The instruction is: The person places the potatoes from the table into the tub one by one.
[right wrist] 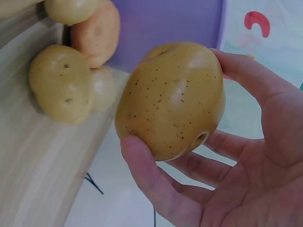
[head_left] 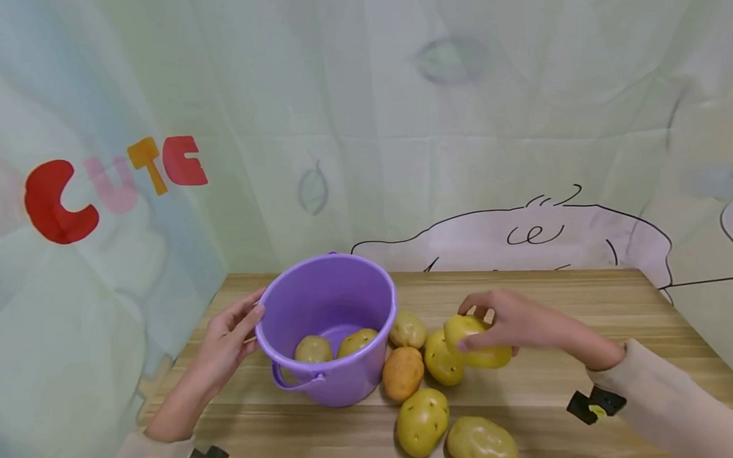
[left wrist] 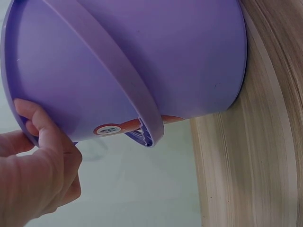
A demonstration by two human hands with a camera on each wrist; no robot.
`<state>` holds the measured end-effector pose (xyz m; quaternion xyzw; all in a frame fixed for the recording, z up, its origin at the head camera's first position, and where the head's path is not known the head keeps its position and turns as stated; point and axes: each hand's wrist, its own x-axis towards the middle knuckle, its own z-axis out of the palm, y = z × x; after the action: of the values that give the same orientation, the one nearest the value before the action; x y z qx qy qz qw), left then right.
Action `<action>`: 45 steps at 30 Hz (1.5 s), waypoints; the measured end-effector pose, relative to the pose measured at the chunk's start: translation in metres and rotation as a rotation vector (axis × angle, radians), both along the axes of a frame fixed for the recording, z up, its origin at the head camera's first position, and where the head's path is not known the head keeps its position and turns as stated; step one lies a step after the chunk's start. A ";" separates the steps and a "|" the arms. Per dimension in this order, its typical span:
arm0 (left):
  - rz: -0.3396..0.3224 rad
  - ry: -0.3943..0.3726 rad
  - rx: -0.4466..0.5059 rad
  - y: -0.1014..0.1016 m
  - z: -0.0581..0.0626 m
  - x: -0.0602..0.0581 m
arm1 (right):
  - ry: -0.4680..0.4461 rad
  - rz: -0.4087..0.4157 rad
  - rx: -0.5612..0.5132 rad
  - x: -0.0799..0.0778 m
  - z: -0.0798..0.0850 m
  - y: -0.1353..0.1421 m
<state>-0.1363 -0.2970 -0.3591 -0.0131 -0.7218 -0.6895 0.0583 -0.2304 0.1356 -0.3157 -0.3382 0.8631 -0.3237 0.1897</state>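
A purple bucket (head_left: 355, 379) stands on the table with two potatoes inside: a dull one (head_left: 313, 349) and a yellower one (head_left: 356, 341). My left hand (head_left: 224, 340) pinches its rim at the left, thumb and fingers on either side of the edge, as the left wrist view also shows. In my right hand (head_left: 517, 320) is a yellow potato (right wrist: 173, 101), held above the table to the right of the bucket. Close to the bucket's right side lie an orange-brown potato (head_left: 402, 374), a pale potato (head_left: 408, 330) and a yellow potato (head_left: 445, 362), partly covered by the held one.
Nearer the front of the wooden table (head_left: 582, 290) lie two more potatoes, one yellow (head_left: 423, 423) and one paler (head_left: 482, 446). The bucket's handle (head_left: 294, 387) hangs down at its front left. A printed curtain (head_left: 346, 120) hangs behind the table.
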 end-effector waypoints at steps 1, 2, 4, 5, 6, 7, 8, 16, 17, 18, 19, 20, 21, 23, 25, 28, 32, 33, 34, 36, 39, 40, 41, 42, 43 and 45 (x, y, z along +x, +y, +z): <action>0.001 0.001 0.000 0.000 0.000 0.000 | 0.001 0.001 -0.001 0.000 0.002 -0.002; 0.002 0.000 0.000 0.000 0.000 0.000 | 0.001 0.001 -0.001 -0.001 0.003 -0.004; 0.003 0.002 0.000 0.000 0.000 0.000 | 0.003 -0.003 0.002 -0.002 0.005 -0.007; 0.004 0.002 -0.001 0.000 0.000 0.000 | 0.003 -0.004 0.004 -0.002 0.006 -0.009; 0.003 0.003 -0.003 0.000 0.000 -0.001 | 0.003 -0.005 0.005 -0.002 0.007 -0.011; 0.003 0.004 -0.002 0.000 0.000 -0.001 | 0.008 -0.004 0.006 -0.002 0.009 -0.013; 0.003 0.005 -0.001 0.001 -0.001 -0.001 | 0.015 -0.002 0.005 -0.003 0.009 -0.014; -0.011 0.017 0.012 0.000 -0.003 0.000 | 0.042 0.023 -0.002 -0.005 0.018 -0.026; -0.013 0.019 0.013 -0.001 -0.003 0.000 | 0.040 0.022 -0.003 -0.005 0.020 -0.027; -0.015 0.021 0.013 -0.001 -0.003 0.000 | 0.037 0.022 -0.003 -0.004 0.021 -0.029; -0.016 0.022 0.013 -0.002 -0.004 0.001 | 0.034 0.022 -0.003 -0.004 0.023 -0.030; -0.016 0.024 0.010 -0.002 -0.004 0.001 | 0.034 0.023 -0.004 -0.004 0.025 -0.031; -0.017 0.024 0.007 -0.002 -0.004 0.001 | 0.037 0.025 -0.003 -0.004 0.026 -0.033; -0.016 0.022 0.007 -0.002 -0.004 0.001 | 0.045 0.030 -0.006 -0.004 0.029 -0.035; -0.014 0.018 0.005 -0.002 -0.004 0.001 | 0.052 0.039 -0.016 -0.004 0.032 -0.037; -0.010 0.014 0.006 -0.001 -0.003 0.000 | 0.064 0.047 -0.027 -0.006 0.036 -0.041; -0.005 0.011 0.000 0.000 -0.002 0.000 | 0.080 0.051 -0.036 -0.008 0.041 -0.049; -0.004 0.010 -0.002 0.000 -0.001 0.000 | 0.084 0.051 -0.039 -0.008 0.042 -0.051; -0.004 0.009 -0.001 0.000 -0.001 -0.001 | 0.086 0.052 -0.042 -0.008 0.043 -0.054; -0.005 0.007 0.000 0.000 -0.001 -0.001 | 0.089 0.055 -0.049 -0.009 0.045 -0.058; -0.005 0.005 0.002 0.001 -0.001 0.000 | 0.086 0.066 -0.059 -0.010 0.048 -0.065; -0.005 0.004 0.002 0.000 -0.001 0.000 | 0.087 0.073 -0.061 -0.010 0.049 -0.068; -0.006 0.004 -0.001 0.000 -0.001 0.000 | 0.090 0.078 -0.062 -0.010 0.050 -0.070; -0.007 0.003 -0.004 0.000 -0.001 0.000 | 0.093 0.083 -0.063 -0.010 0.051 -0.072; -0.008 0.003 -0.006 0.000 -0.001 0.000 | 0.098 0.088 -0.065 -0.010 0.053 -0.075; -0.011 0.002 -0.008 -0.001 -0.001 0.000 | 0.111 0.095 -0.067 -0.010 0.055 -0.079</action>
<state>-0.1363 -0.2983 -0.3604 -0.0180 -0.7243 -0.6870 0.0555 -0.2404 0.0561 -0.2603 -0.4024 0.8440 -0.3235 0.1453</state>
